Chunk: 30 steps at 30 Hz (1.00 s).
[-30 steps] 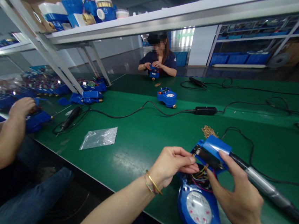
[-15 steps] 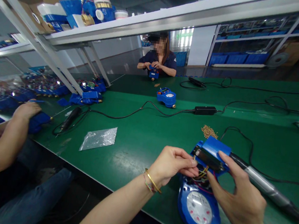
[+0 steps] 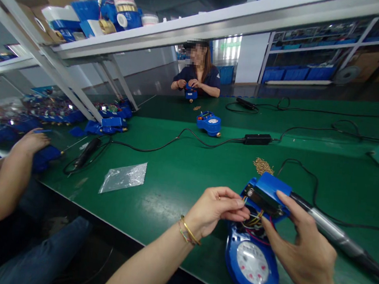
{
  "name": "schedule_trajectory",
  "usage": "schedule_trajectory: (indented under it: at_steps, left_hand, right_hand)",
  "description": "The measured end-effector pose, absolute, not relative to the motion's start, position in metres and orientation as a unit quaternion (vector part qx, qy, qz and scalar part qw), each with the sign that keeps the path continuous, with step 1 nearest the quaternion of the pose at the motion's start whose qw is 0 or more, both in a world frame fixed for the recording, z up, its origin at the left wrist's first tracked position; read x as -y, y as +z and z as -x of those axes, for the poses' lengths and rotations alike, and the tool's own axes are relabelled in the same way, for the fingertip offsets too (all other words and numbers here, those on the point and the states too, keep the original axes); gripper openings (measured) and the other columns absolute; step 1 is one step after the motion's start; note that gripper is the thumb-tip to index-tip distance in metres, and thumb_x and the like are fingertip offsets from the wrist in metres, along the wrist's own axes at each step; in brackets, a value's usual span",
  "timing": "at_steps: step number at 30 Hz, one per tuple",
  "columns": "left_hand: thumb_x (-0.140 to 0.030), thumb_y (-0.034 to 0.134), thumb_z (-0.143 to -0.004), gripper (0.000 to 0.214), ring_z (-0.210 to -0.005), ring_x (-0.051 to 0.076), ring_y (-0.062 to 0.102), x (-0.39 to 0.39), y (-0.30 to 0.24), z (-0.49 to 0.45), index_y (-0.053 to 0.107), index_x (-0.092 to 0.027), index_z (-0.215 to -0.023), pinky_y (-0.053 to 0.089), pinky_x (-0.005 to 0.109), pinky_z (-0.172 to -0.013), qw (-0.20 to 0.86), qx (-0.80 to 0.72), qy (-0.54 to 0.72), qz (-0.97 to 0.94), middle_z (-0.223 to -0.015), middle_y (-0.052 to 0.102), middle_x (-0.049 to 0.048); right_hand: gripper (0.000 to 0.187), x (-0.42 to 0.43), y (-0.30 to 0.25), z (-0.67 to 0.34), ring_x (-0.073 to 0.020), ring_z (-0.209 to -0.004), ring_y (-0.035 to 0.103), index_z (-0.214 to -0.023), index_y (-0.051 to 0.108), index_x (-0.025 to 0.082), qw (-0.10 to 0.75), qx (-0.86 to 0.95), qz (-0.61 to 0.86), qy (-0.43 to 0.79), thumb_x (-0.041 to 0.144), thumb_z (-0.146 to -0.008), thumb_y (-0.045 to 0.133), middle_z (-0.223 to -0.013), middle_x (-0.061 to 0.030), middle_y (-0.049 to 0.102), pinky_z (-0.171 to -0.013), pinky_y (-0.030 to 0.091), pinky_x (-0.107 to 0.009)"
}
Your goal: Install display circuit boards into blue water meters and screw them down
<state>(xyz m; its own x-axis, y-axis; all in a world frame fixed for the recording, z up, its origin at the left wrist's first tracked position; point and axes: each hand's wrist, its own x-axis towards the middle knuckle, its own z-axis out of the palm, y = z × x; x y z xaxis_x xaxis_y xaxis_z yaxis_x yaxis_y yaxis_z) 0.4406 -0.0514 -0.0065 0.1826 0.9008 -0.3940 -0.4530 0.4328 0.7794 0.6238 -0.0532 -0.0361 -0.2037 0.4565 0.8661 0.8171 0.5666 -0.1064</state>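
A blue water meter (image 3: 252, 265) with a white dial lies on the green table in front of me, its top opened. My right hand (image 3: 303, 249) grips the raised blue lid (image 3: 270, 191) with thumb and forefinger. My left hand (image 3: 218, 207) pinches the coloured wires (image 3: 254, 220) inside the open housing. A silver electric screwdriver (image 3: 334, 236) lies just behind my right hand.
A small heap of brass screws (image 3: 262, 165) lies beyond the meter. A clear plastic bag (image 3: 124, 177), a black screwdriver (image 3: 86, 152), cables, a power adapter (image 3: 257, 139) and another blue meter (image 3: 209, 122) are on the green table (image 3: 186, 177). A co-worker's arm (image 3: 8, 173) reaches in at left; another person sits opposite.
My hands have barely moved on the lid and wires. The co-worker's hand at left has shifted slightly over the blue parts.
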Motion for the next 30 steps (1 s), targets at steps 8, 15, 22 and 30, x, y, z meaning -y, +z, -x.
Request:
schedule_trajectory:
  at_steps: [8, 15, 22, 30]
  left_hand:
    - [-0.035, 0.094, -0.049, 0.044, -0.053, 0.011, 0.070, 0.0545, -0.0040, -0.4461, 0.069, -0.007, -0.071, 0.055, 0.016, -0.054, 0.701, -0.453, 0.479, -0.271, -0.063, 0.074, 0.0069]
    - [-0.036, 0.093, -0.049, 0.043, -0.052, 0.010, 0.068, 0.0544, -0.0019, -0.4460, 0.068, -0.008, -0.069, 0.053, 0.018, -0.053, 0.693, -0.466, 0.464, -0.296, -0.060, 0.073, 0.0054]
    - [-0.037, 0.091, -0.050, 0.042, -0.050, 0.011, 0.067, 0.0542, -0.0010, -0.4444, 0.066, -0.009, -0.068, 0.053, 0.020, -0.054, 0.691, -0.464, 0.453, -0.321, -0.058, 0.072, 0.0049]
    - [-0.038, 0.091, -0.052, 0.041, -0.052, 0.014, 0.068, 0.0521, -0.0033, -0.4400, 0.066, -0.010, -0.068, 0.056, 0.027, -0.060, 0.676, -0.475, 0.438, -0.354, -0.061, 0.072, 0.0056]
  right_hand:
    - [0.053, 0.0537, -0.0384, -0.6257, -0.0158, -0.072, 0.073, -0.140, 0.050, 0.011, 0.463, 0.757, 0.420, -0.193, 0.018, -0.090, 0.069, -0.105, -0.0089, 0.073, -0.070, 0.057, -0.022]
    - [0.055, 0.0555, -0.0371, -0.6248, -0.0155, -0.070, 0.072, -0.142, 0.048, 0.013, 0.467, 0.757, 0.421, -0.175, 0.019, -0.091, 0.068, -0.106, -0.0090, 0.073, -0.067, 0.057, -0.023]
    - [0.048, 0.0559, -0.0377, -0.6249, -0.0150, -0.065, 0.071, -0.140, 0.050, 0.013, 0.469, 0.755, 0.431, -0.156, 0.024, -0.095, 0.064, -0.107, -0.0094, 0.071, -0.059, 0.054, -0.024]
    - [0.047, 0.0570, -0.0402, -0.6246, -0.0156, -0.069, 0.072, -0.137, 0.051, 0.014, 0.465, 0.756, 0.444, -0.124, 0.029, -0.095, 0.063, -0.111, -0.0098, 0.070, -0.061, 0.054, -0.024]
